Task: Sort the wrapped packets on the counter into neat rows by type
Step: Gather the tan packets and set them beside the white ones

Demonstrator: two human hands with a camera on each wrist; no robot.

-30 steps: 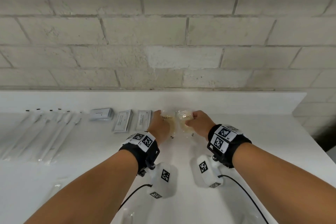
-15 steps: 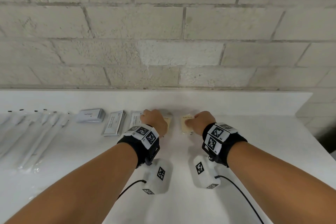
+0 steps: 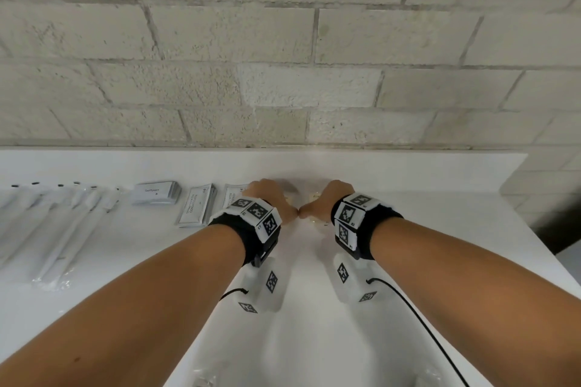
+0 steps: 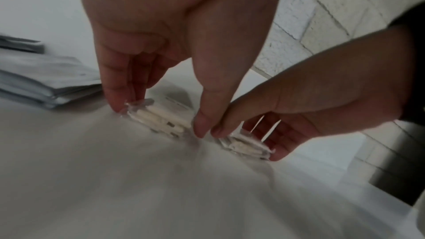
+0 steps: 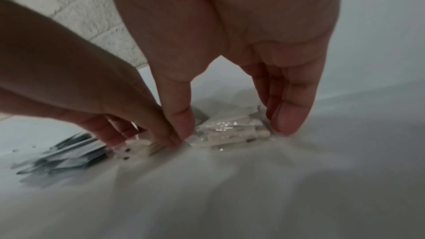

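Two small clear packets of white cotton swabs lie side by side on the white counter (image 3: 314, 339) near the back wall. My left hand (image 3: 273, 198) pinches the left swab packet (image 4: 165, 121) between fingertips and thumb. My right hand (image 3: 323, 201) pinches the right swab packet (image 5: 230, 134) the same way. The two thumbs touch each other between the packets. In the head view both hands hide most of the packets; a bit of the right swab packet (image 3: 316, 221) shows below the right hand.
Three stacks of flat white sachets (image 3: 196, 206) lie in a row left of my left hand. Several long wrapped sticks (image 3: 63, 229) lie at the far left. A block wall (image 3: 283, 88) runs close behind. The counter's edge (image 3: 540, 239) runs on the right.
Both hands have drawn together with their packets, so the gap between them has closed and the thumbs now meet.
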